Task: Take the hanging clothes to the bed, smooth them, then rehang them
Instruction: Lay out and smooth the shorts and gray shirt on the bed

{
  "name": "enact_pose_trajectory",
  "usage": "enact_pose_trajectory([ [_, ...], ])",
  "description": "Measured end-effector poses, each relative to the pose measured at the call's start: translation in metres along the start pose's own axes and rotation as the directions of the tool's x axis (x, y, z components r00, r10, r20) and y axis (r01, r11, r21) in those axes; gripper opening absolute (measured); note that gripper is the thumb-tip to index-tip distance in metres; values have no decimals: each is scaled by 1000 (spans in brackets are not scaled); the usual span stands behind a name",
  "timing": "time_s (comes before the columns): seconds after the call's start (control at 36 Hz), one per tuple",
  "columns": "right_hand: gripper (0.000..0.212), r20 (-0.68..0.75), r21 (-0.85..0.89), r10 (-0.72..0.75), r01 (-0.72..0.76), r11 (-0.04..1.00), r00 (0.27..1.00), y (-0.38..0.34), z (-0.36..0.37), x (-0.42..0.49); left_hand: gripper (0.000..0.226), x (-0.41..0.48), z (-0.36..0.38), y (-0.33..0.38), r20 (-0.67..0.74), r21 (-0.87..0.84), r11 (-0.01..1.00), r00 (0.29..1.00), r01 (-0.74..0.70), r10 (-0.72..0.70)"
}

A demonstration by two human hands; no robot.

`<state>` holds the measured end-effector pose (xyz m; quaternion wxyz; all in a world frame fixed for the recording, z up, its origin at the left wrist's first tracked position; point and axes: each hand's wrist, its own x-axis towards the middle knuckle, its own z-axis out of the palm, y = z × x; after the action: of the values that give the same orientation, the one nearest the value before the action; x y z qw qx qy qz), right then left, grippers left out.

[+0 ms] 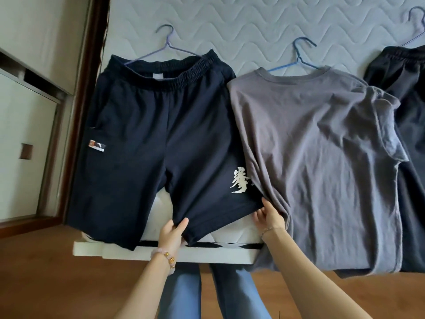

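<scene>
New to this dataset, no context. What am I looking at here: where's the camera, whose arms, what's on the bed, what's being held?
There is no robot. One wide-angle camera worn on a person's head looks down at their own bare arms. They stand at the edge of a bed with a quilted mattress. On it lie navy shorts on a purple hanger, a grey T-shirt on a blue hanger, overlapping the shorts' edge, and a dark garment at the far right. The left hand and the right hand each pinch the hem of one leg of the shorts, seemingly pulling it flat.

White brush character printed on navy shorts (161, 139).
</scene>
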<state>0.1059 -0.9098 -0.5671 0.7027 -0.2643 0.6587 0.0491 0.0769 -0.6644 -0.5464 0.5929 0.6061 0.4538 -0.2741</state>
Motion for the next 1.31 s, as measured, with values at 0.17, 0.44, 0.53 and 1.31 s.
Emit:
enact_pose_trajectory([
  [0.17,27,41,-208,-99,105,973,994,10,-7,-12,22,-2,-22,9,-2,-16,999,999,-37,36],
  [0.44,16,48,-594,-484,415,689,874,41,-58,-66,12,-16,-55,-34,81,39,992,989,119,-122],
  [0.53,29,-25,-564,-440,351,748,897,53,-65,-61,10,-15,-50,-50,55,1,987,985,162,-161],
  [1.31,22,382,-877,-383,461,138,841,-126,-24,-18,10,-25,80,39,62,527,807,959,-266,275],
])
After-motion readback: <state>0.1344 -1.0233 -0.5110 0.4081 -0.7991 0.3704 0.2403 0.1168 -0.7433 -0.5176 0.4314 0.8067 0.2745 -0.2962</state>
